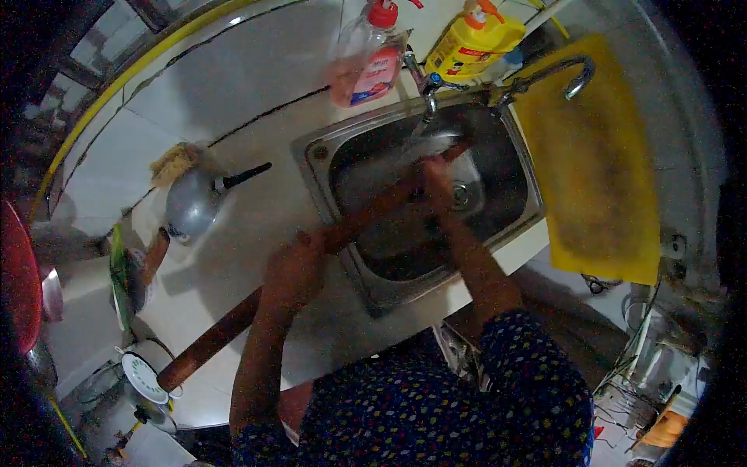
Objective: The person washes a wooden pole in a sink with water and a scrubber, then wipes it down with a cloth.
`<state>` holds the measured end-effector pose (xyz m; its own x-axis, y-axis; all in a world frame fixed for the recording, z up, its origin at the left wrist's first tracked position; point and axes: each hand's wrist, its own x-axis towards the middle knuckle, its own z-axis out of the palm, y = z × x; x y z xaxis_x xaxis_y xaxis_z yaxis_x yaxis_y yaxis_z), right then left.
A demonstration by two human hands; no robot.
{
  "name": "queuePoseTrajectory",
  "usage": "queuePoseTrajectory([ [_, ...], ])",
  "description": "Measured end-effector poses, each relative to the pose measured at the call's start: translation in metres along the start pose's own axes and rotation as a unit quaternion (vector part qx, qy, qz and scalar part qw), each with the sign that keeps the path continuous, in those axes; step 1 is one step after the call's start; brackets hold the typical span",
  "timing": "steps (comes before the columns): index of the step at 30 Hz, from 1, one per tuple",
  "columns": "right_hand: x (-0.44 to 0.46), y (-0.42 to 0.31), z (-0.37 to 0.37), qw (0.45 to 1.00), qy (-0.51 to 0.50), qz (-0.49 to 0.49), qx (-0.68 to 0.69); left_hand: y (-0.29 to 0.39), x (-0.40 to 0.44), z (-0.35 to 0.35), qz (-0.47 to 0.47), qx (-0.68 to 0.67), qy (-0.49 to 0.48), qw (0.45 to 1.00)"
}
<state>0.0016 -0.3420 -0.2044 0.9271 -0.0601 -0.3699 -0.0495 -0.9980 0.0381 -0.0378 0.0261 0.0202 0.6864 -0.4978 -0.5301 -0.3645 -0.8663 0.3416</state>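
Observation:
A long brown stick-like thing (210, 340) runs slantwise from the lower left, across the counter and over the sink (381, 296). My left hand (296, 268) is wrapped round its middle, near the sink's left edge. Over the basin, my right hand (436, 175) is closed round the far part, just below the tap (430, 97). Motion blur softens the fingers of my right hand. Water seems to run from the tap near the far end of the brown thing.
Behind the sink stand a pink soap bottle (373, 76) and a yellow bottle (472, 47). A yellow cloth (595, 171) hangs at the right. A grey pan (193, 204) with a black handle lies on the left of the counter (257, 187).

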Motion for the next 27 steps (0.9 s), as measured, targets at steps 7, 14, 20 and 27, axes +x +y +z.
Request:
queuePoseTrajectory([
  [7, 0.035, 0.100, 0.072, 0.935, 0.299, 0.073, 0.174, 0.021, -0.016, -0.010, -0.011, -0.049, 0.016, 0.999],
  [14, -0.043, 0.014, 0.036, 0.887, 0.363, 0.082, 0.273, 0.023, -0.035, 0.017, -0.004, 0.018, 0.159, 0.987],
  [20, 0.030, 0.014, 0.035, 0.867, 0.224, 0.210, 0.393, 0.009, -0.033, 0.040, -0.026, 0.060, 0.165, 0.984],
  [27, 0.120, 0.111, 0.108, 0.781, 0.385, -0.043, 0.489, 0.022, -0.032, 0.053, -0.042, 0.139, 0.147, 0.978],
])
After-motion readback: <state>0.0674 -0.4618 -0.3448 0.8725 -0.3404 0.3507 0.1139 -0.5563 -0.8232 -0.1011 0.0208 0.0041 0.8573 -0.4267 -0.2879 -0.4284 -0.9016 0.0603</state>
